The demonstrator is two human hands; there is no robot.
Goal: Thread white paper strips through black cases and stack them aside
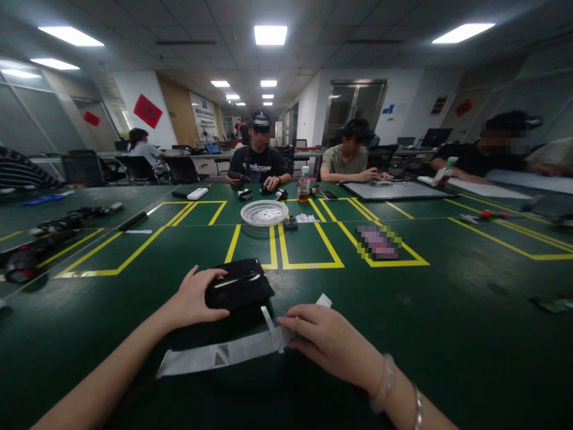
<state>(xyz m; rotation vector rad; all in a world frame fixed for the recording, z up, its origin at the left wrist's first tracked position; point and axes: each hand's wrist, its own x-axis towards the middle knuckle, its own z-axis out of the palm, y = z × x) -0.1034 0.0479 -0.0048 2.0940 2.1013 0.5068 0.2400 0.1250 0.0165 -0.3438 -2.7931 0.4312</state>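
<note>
My left hand (pixel 196 298) grips the left end of a glossy black case-like piece (pixel 240 283), thumb on the near side and fingers over the far side. The piece lies on the green table; its exact kind does not show. A long pale strip of label paper (pixel 237 351) stretches across the table just in front of it. With thumb and fingers closed, my right hand (pixel 320 337) holds the strip's right end. A narrow white piece (pixel 268 322) stands up from the strip beside my right fingertips. A white paper end (pixel 324 300) sticks out behind that hand.
Yellow tape outlines (pixel 313 266) mark the green table. Beyond lie a white plastic basket (pixel 264 213), a bottle (pixel 303 188) and a blurred-out phone-shaped item (pixel 378 242). Dark tools (pixel 27 263) lie at left, red-handled pliers (pixel 487 215) at right. Several people sit across the table.
</note>
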